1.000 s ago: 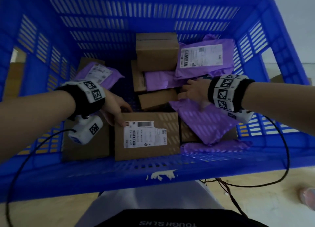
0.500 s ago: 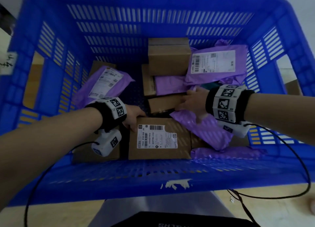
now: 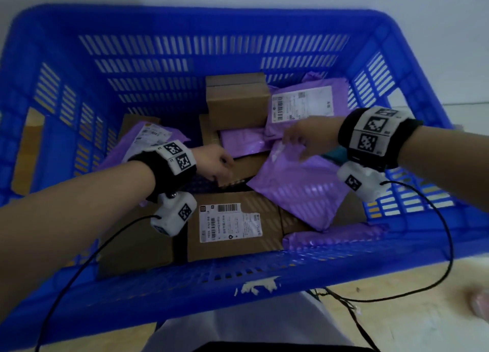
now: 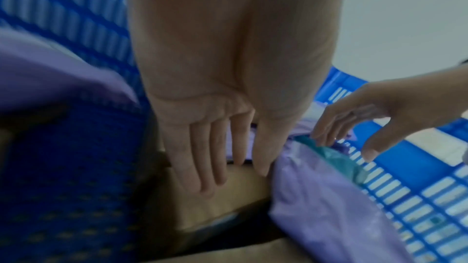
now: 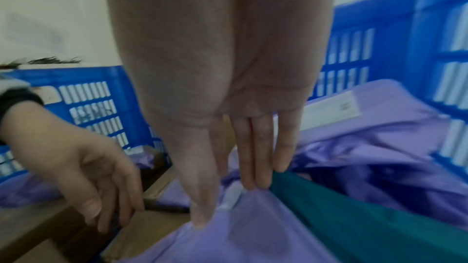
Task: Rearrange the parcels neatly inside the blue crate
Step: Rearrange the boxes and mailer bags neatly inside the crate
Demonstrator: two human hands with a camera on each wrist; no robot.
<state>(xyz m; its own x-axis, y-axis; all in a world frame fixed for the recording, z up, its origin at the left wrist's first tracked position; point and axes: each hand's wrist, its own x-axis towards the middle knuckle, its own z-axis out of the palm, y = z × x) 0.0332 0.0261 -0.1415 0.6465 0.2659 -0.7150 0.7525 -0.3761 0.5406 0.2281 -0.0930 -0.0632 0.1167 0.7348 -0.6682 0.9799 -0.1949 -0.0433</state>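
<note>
Blue plastic is walling us in on every side as we are reaching both arms down into the blue crate [image 3: 201, 52], where cardboard boxes and purple mailers are lying jumbled on its floor. We are laying our left hand [image 3: 214, 162] on a small brown box [image 4: 228, 193] near the middle, fingers [image 4: 210, 159] straight, close together and pressing flat on the cardboard. Our right hand [image 3: 309, 136] is pinching the upper corner of a large purple mailer [image 3: 301, 190], thumb against fingertips [image 5: 253, 167] with the film bunching between them; a teal parcel [image 5: 354, 217] is lying just beside that corner. Nearer to us a labelled brown box [image 3: 232, 227] is lying flat against the front wall, while another labelled purple mailer [image 3: 304, 105] is leaning at the far right.
</note>
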